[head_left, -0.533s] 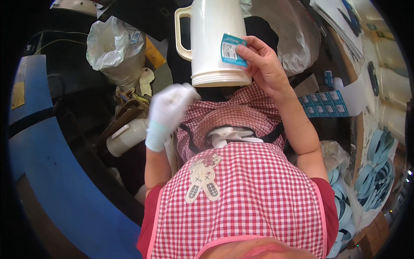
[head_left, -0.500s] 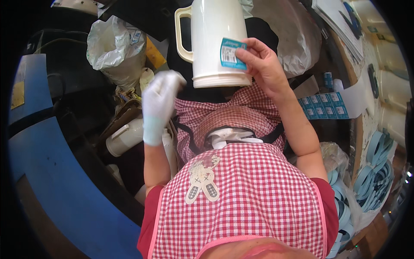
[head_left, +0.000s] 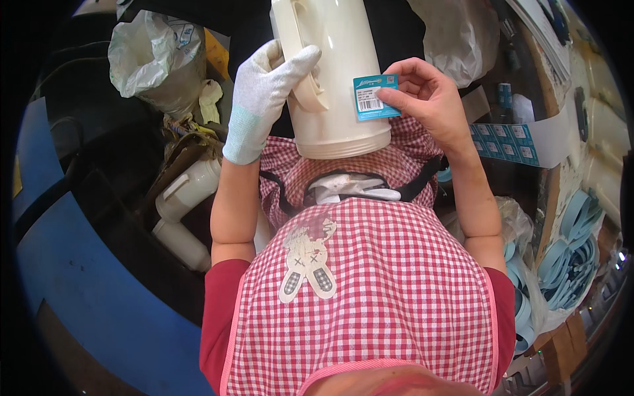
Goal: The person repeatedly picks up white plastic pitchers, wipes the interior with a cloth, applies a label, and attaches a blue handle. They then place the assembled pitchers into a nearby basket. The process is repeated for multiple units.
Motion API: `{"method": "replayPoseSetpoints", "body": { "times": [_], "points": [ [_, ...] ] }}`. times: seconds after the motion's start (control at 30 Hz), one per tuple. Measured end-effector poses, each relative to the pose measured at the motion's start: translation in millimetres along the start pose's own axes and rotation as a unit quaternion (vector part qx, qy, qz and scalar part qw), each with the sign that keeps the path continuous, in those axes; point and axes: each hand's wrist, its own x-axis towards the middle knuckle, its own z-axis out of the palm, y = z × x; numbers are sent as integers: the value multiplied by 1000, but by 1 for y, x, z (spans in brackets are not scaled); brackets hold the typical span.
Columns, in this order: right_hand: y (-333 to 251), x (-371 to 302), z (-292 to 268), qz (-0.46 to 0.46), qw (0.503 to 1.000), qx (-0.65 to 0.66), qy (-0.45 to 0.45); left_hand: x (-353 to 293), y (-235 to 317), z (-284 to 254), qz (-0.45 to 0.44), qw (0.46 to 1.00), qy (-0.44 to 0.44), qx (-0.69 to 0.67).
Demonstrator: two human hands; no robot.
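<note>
A cream plastic jug-shaped body (head_left: 340, 129) lies across my lap, its ridged rim toward me and its handle (head_left: 310, 96) on the left side. My left hand (head_left: 264, 92), in a white knit glove with a pale green cuff, is closed around that handle, the thumb lying over it. Bare, my right hand (head_left: 432, 102) pinches a teal and white sticker label (head_left: 374, 99) by its right edge between thumb and fingers. The label lies over the jug's right side near the rim. Whether any of it touches the surface, I cannot tell.
A bin lined with a white bag (head_left: 155, 63) stands at the far left. Cream jugs (head_left: 188, 191) lie at my left, beside a blue panel (head_left: 105, 297). On the right, a sheet of teal labels (head_left: 505, 142) hangs near the bench edge, with coiled light-blue strips (head_left: 568, 264) nearer me.
My gloved left hand has moved up and right and taken hold of the handle. The jug has come nearer to me and turned, swinging its handle toward the front. The label remains in my right hand.
</note>
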Motion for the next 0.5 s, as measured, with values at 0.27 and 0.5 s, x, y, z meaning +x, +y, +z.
{"method": "replayPoseSetpoints", "body": {
  "times": [0.27,0.5],
  "points": [
    [15,-1,6,26,1000,8,-15,1,3,9,19,999,7,36],
    [18,-6,8,15,1000,-5,-8,-3,3,14,14,999,22,38]
  ]
}}
